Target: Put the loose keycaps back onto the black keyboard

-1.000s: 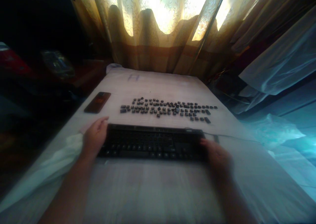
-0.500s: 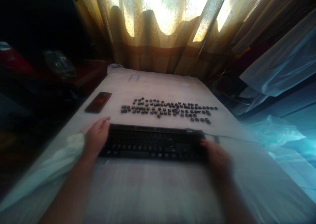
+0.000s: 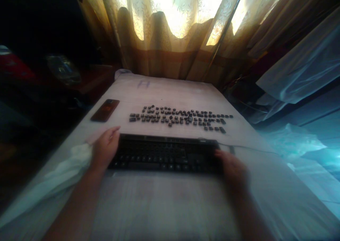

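A black computer keyboard (image 3: 159, 150) lies across the cloth-covered table, its long side towards me. Keycaps sit along its lower rows, while the upper rows and the right-hand block look bare and dark. My left hand (image 3: 106, 147) grips its left end, thumb side up. At the right end my right hand (image 3: 233, 165) is closed on the edge, blurred, with the fingertips over the corner. Beyond the keyboard, many loose black keycaps (image 3: 175, 119) are spread in rough rows.
A phone (image 3: 105, 110) lies at the left edge of the table (image 3: 180, 92). White cloth (image 3: 71, 163) is bunched by my left forearm. A thin cable (image 3: 249, 148) runs right from the keyboard. Curtains (image 3: 164, 57) hang behind; clear plastic (image 3: 294, 142) lies to the right.
Almost nothing differs. Both hands stay on the keyboard's ends, and the whole view has shifted very slightly.
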`<state>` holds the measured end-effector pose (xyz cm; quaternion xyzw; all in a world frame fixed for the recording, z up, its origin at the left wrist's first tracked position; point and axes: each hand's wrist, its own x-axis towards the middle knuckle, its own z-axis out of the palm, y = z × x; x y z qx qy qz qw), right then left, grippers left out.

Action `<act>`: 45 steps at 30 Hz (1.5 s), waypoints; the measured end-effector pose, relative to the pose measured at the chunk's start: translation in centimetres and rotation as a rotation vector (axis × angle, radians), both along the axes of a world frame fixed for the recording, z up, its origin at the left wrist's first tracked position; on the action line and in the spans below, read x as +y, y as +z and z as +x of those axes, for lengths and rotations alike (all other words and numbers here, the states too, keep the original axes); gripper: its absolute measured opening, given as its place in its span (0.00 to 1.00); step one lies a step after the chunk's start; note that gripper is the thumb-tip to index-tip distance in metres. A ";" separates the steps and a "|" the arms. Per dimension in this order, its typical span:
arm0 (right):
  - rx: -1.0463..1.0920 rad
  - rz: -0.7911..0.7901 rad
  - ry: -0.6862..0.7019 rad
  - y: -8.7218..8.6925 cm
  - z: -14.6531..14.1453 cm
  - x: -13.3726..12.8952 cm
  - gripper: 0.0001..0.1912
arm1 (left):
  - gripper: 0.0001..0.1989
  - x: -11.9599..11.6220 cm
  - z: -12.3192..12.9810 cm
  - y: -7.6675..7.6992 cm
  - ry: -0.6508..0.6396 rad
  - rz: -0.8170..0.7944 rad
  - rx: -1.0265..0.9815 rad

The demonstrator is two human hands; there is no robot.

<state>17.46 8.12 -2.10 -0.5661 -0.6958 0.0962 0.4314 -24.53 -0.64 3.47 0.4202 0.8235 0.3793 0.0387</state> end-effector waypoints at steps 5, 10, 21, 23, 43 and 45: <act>0.012 -0.006 0.004 0.0 0.0 0.0 0.27 | 0.21 0.0 0.2 0.1 -0.021 -0.017 0.037; 0.042 -0.013 0.008 -0.1 0.0 0.0 0.26 | 0.21 0.0 0.3 0.1 -0.041 -0.027 0.080; 0.015 0.013 0.008 -0.3 0.2 0.2 0.25 | 0.20 0.1 0.6 -0.3 -0.116 -0.010 0.192; 0.025 0.018 -0.003 -0.1 0.2 0.2 0.26 | 0.20 0.1 0.6 -0.3 -0.123 0.000 0.211; 0.223 0.112 -0.144 2.4 0.9 0.5 0.24 | 0.13 -0.4 3.5 -0.7 -0.373 0.352 0.482; 0.260 0.087 -0.181 3.1 2.0 1.2 0.25 | 0.12 -0.2 3.7 -1.0 -0.402 0.377 0.515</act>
